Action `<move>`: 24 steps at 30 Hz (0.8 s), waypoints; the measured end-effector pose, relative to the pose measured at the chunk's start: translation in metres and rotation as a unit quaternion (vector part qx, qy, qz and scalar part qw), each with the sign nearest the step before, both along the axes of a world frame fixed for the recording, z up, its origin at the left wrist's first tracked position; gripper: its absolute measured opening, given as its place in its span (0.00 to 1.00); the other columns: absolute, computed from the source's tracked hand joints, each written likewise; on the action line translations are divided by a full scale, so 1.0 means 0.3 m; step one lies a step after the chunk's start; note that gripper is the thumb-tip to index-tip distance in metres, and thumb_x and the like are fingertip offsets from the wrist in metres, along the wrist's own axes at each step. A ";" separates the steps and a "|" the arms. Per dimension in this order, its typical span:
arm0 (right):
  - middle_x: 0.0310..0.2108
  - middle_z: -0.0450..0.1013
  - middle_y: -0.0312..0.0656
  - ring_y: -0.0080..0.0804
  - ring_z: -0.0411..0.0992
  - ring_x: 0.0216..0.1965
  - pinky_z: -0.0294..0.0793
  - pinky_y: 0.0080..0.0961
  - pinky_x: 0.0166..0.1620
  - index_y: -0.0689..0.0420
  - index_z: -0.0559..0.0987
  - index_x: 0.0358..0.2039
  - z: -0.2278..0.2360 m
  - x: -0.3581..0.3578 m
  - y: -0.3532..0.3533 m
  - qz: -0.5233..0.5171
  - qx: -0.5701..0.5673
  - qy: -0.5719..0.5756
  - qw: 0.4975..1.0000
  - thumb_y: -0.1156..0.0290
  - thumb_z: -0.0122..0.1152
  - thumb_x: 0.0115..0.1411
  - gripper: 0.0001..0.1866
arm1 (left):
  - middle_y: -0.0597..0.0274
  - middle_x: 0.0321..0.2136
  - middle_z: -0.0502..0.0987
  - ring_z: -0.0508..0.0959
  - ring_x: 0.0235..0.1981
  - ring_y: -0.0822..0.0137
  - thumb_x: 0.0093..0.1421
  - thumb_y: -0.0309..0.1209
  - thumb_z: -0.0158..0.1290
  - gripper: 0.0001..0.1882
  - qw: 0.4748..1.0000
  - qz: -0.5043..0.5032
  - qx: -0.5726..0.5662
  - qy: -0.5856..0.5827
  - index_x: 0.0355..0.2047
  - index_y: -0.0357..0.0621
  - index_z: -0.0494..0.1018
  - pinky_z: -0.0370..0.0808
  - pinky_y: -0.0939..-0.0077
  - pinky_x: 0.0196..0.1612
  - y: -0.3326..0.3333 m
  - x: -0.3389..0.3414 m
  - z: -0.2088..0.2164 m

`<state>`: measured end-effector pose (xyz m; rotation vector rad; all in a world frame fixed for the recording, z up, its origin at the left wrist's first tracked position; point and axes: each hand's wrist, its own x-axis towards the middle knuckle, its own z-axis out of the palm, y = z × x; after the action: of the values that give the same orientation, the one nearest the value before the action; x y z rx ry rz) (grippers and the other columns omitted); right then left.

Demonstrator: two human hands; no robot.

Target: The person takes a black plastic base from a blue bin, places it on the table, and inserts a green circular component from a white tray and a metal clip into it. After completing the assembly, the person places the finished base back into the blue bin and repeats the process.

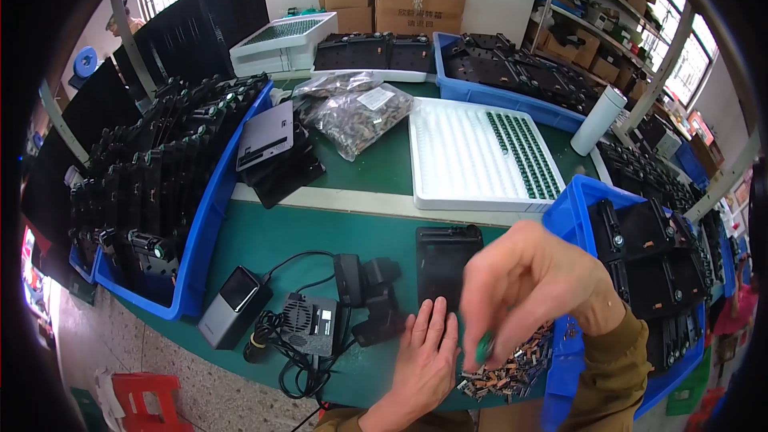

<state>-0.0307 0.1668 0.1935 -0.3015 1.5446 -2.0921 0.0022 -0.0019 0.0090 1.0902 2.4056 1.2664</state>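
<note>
My left hand (422, 360) lies with its fingers stretched out, the tips at the lower edge of a flat black plastic plate (440, 260) on the green table mat. To the right, my right hand (532, 284) is raised over the mat, thumb and fingers pinched on a small green part (483, 349), slightly blurred. Beneath the right hand spreads a pile of small metal and copper-coloured pieces (500, 380). The right hand covers part of the plate and of the pile.
Left of my left hand lie a grey power pack (234, 308) and a black fan-vented device (310, 322) with cables. Blue crates (212, 228) of black plates stand on both sides. Further back are a white tray (448, 202) with green parts, plastic bags (356, 116) and a white bottle (598, 120).
</note>
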 end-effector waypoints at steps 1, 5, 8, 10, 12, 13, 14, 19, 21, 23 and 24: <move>0.28 0.80 0.42 0.26 0.80 0.29 0.76 0.21 0.32 0.63 0.79 0.33 -0.007 -0.013 -0.031 0.024 0.165 0.142 0.976 0.86 0.66 0.48 0.11 | 0.40 0.62 0.58 0.57 0.65 0.44 0.60 0.32 0.51 0.25 0.997 0.001 0.057 -0.048 0.56 0.31 0.65 0.59 0.47 0.62 -0.006 -0.002 -0.010; 0.25 0.78 0.39 0.20 0.76 0.27 0.72 0.18 0.30 0.62 0.78 0.32 -0.096 -0.075 -0.017 -0.066 0.340 0.149 0.926 0.84 0.65 0.48 0.10 | 0.38 0.62 0.58 0.58 0.64 0.42 0.59 0.29 0.51 0.23 0.979 0.018 -0.083 0.184 0.54 0.31 0.67 0.60 0.47 0.62 -0.011 -0.011 0.011; 0.22 0.77 0.41 0.24 0.74 0.25 0.71 0.19 0.28 0.65 0.77 0.35 -0.233 -0.150 0.094 -0.204 0.367 0.112 0.900 0.81 0.63 0.47 0.12 | 0.40 0.63 0.57 0.57 0.65 0.42 0.57 0.28 0.54 0.25 0.981 0.022 -0.079 0.176 0.55 0.33 0.66 0.55 0.48 0.65 -0.009 -0.009 -0.001; 0.22 0.77 0.42 0.24 0.75 0.25 0.71 0.17 0.28 0.65 0.77 0.35 -0.286 -0.182 0.161 -0.221 0.370 0.081 0.899 0.83 0.62 0.47 0.12 | 0.40 0.63 0.58 0.57 0.65 0.42 0.57 0.28 0.54 0.25 0.982 0.021 -0.073 0.172 0.55 0.32 0.66 0.56 0.48 0.65 -0.011 -0.009 -0.001; 0.22 0.77 0.42 0.24 0.75 0.25 0.72 0.18 0.28 0.65 0.78 0.35 -0.307 -0.184 0.218 -0.229 0.380 0.079 0.893 0.84 0.61 0.47 0.12 | 0.40 0.63 0.58 0.57 0.65 0.42 0.57 0.28 0.54 0.25 0.982 0.019 -0.068 0.176 0.55 0.32 0.67 0.56 0.48 0.64 -0.007 -0.002 0.004; 0.22 0.77 0.42 0.24 0.75 0.24 0.72 0.18 0.28 0.65 0.78 0.35 -0.320 -0.190 0.235 -0.244 0.404 0.078 0.878 0.83 0.61 0.47 0.12 | 0.40 0.62 0.58 0.57 0.65 0.42 0.56 0.27 0.55 0.25 0.982 0.020 -0.066 0.178 0.54 0.31 0.67 0.56 0.48 0.64 -0.009 -0.002 0.001; 0.22 0.77 0.42 0.24 0.75 0.24 0.72 0.18 0.28 0.65 0.78 0.35 -0.334 -0.194 0.254 -0.258 0.429 0.077 0.862 0.83 0.61 0.47 0.11 | 0.40 0.62 0.58 0.57 0.65 0.42 0.56 0.27 0.55 0.25 0.982 0.018 -0.066 0.176 0.54 0.31 0.67 0.56 0.48 0.64 -0.008 -0.002 0.001; 0.26 0.77 0.40 0.23 0.74 0.28 0.72 0.18 0.32 0.64 0.81 0.33 -0.390 -0.215 0.301 -0.271 0.460 0.077 0.842 0.82 0.66 0.45 0.11 | 0.40 0.62 0.58 0.57 0.64 0.43 0.56 0.27 0.55 0.25 0.981 0.027 -0.064 0.183 0.54 0.31 0.67 0.57 0.49 0.64 -0.013 -0.002 0.001; 0.26 0.77 0.40 0.23 0.74 0.28 0.72 0.18 0.33 0.64 0.81 0.33 -0.384 -0.216 0.291 -0.270 0.458 0.074 0.844 0.81 0.67 0.45 0.12 | 0.40 0.62 0.58 0.57 0.64 0.43 0.56 0.27 0.55 0.25 0.981 0.026 -0.063 0.184 0.54 0.31 0.67 0.57 0.49 0.64 -0.014 -0.003 0.003; 0.26 0.76 0.39 0.22 0.73 0.28 0.72 0.18 0.33 0.64 0.81 0.33 -0.399 -0.221 0.294 -0.269 0.454 0.070 0.847 0.81 0.68 0.44 0.13 | 0.40 0.62 0.58 0.57 0.64 0.43 0.56 0.27 0.55 0.25 0.981 0.025 -0.063 0.184 0.54 0.31 0.67 0.57 0.49 0.64 -0.012 -0.003 0.000; 0.25 0.76 0.38 0.22 0.73 0.28 0.72 0.18 0.33 0.64 0.82 0.34 -0.417 -0.227 0.304 -0.264 0.437 0.050 0.858 0.81 0.69 0.44 0.13 | 0.40 0.62 0.58 0.57 0.64 0.43 0.56 0.28 0.55 0.25 0.980 0.025 -0.064 0.185 0.54 0.31 0.67 0.57 0.49 0.64 -0.011 -0.003 0.001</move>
<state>-0.0987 0.2581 0.0683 0.3974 2.6635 -1.4602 0.0013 -0.0052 0.0091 1.3336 2.7525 0.9735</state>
